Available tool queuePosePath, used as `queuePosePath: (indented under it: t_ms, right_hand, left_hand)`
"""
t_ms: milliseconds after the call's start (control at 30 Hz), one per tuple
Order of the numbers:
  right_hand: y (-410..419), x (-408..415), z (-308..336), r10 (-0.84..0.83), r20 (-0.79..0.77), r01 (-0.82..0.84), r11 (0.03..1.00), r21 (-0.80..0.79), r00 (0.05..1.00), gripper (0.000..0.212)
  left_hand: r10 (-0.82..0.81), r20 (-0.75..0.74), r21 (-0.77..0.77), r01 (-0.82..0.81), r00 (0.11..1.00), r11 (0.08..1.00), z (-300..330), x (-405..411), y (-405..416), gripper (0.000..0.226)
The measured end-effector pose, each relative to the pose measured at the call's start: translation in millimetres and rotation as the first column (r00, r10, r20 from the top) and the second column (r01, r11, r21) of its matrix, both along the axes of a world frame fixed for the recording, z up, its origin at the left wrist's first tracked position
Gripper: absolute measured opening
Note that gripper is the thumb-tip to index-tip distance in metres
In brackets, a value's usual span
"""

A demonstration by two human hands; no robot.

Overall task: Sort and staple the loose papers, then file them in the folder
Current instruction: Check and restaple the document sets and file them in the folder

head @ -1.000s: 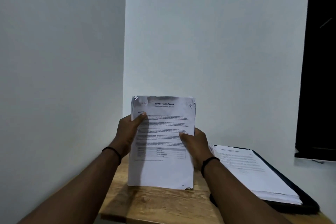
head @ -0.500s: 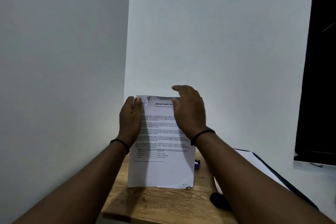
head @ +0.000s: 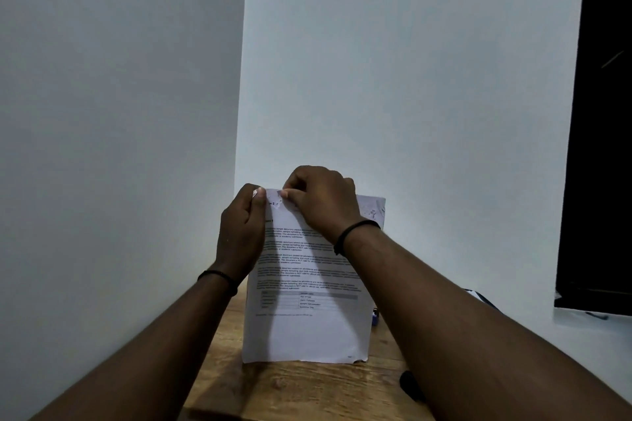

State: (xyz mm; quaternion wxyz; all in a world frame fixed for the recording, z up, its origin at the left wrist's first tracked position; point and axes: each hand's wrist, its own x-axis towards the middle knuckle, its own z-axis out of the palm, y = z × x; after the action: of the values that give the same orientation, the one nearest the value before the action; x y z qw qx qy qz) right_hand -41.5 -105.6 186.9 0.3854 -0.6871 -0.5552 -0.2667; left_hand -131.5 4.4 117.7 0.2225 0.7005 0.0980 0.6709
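The papers (head: 307, 328) stand upright on their bottom edge near the bench's (head: 307, 390) front edge. The left hand (head: 241, 232) grips their upper left corner; the right hand (head: 318, 202) pinches the creased top edge just beside it. Picking at that worn corner could tear it, and a loosened grip would let the sheets fan and slip off the bench.

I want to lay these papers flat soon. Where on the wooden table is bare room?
Bare wood shows on the wooden table in front of the paper stack, between the forearms. Right is crowded: a small blue object, a black object, and the right forearm hides the rest.
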Motion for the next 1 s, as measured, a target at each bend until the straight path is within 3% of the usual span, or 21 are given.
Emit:
queuePosePath:
  t_ms: [300, 433, 600, 800, 900, 1000]
  right_hand:
    - [-2, 0, 0, -0.014, -0.001, 0.014, 0.998, -0.064, 1.000, 0.011]
    - [-20, 21, 5, -0.094, 0.050, 0.101, 0.981, -0.167, 0.994, 0.008]
    - [-49, 65, 3, -0.182, -0.054, 0.172, 0.973, -0.153, 0.982, 0.006]
    - [-55, 87, -11, 0.025, -0.302, -0.013, 0.999, 0.040, 0.953, 0.018]
    - [-50, 85, -10, 0.182, -0.456, -0.110, 0.978, 0.179, 0.871, 0.017]
    - [-51, 79, 2, 0.290, -0.515, -0.161, 0.947, 0.279, 0.807, 0.018]
  left_hand:
    - [-0.050, 0.030, -0.031, 0.051, 0.998, 0.998, 4, -2, -5, 0.037]
    - [-0.102, 0.012, -0.070, 0.102, 0.995, 0.992, 6, -6, 0, 0.040]
    - [-0.177, 0.005, -0.171, 0.175, 0.984, 0.970, 10, -12, 8, 0.042]
    - [-0.243, 0.009, -0.237, 0.238, 0.970, 0.942, 18, -11, 6, 0.044]
    - [-0.256, 0.026, -0.250, 0.255, 0.966, 0.934, 23, -14, 4, 0.045]
    - [-0.320, 0.046, -0.318, 0.317, 0.946, 0.893, 38, -21, 5, 0.046]
